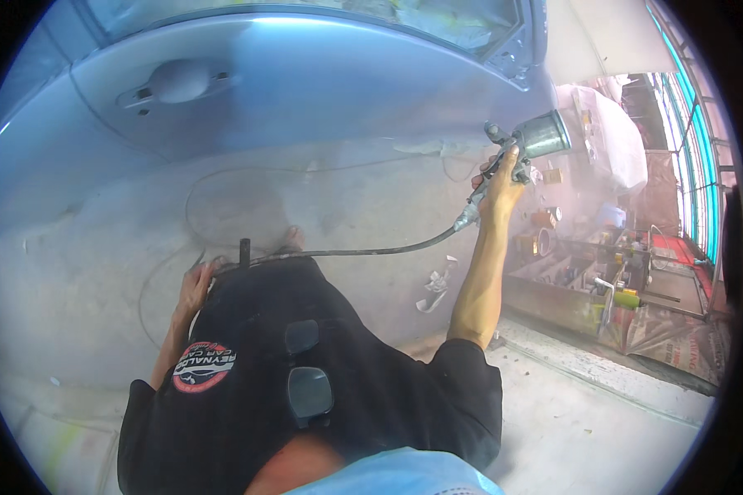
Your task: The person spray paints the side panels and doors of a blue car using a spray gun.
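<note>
My right hand point(504, 188) is wrapped around the handle of a spray gun point(497, 161), held out to the right near the edge of a blue-grey car door point(322, 91). A metal cup point(545, 134) on the gun points up and to the right. From the handle's base a dark air hose point(371, 251) runs left across the front of my waist. My left hand point(196, 285) is closed on the hose at my left side; its fingers are partly hidden. The door's handle recess point(179, 81) is at the upper left, away from both hands.
Loops of hose point(191, 194) trail over the dusty floor point(82, 239). Crumpled paper scraps point(436, 285) lie below the hose. On the right stand a cluttered bench point(570, 272) with cans and tools, and a sheet-covered object point(615, 136). Haze hangs near the door.
</note>
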A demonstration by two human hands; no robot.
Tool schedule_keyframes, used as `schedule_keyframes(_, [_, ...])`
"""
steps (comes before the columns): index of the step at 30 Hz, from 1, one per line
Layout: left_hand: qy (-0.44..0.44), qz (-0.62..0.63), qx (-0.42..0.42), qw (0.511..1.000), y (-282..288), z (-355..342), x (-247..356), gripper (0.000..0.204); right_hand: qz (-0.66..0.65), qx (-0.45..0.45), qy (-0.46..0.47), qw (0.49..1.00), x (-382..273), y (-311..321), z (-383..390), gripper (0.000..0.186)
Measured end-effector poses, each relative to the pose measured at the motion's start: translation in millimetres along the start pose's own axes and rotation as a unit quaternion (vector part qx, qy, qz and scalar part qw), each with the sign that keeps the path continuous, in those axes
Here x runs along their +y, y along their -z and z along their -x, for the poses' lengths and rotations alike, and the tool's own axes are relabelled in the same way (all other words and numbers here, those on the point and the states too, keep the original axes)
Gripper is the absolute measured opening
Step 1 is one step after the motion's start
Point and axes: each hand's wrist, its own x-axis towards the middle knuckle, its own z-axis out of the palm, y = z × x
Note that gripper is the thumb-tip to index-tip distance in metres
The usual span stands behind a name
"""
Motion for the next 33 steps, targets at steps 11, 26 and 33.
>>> schedule_keyframes(11, [-0.005, -0.019, 0.084, 0.996, 18, 104, -17, 0.063, -0.015, -0.142, -0.003, 0.990, -99, -30, 158, 0.050])
schedule_keyframes(26, [0.038, 0.017, 0.103, 0.994, 33, 135, -90, 0.067, -0.120, -0.369, 0.041, 0.921, -124, -217, 336, 0.059])
schedule_keyframes(33, [0.035, 0.033, 0.106, 0.993, 32, 125, -107, 0.067, -0.143, -0.422, 0.044, 0.894, -139, -213, 322, 0.054])
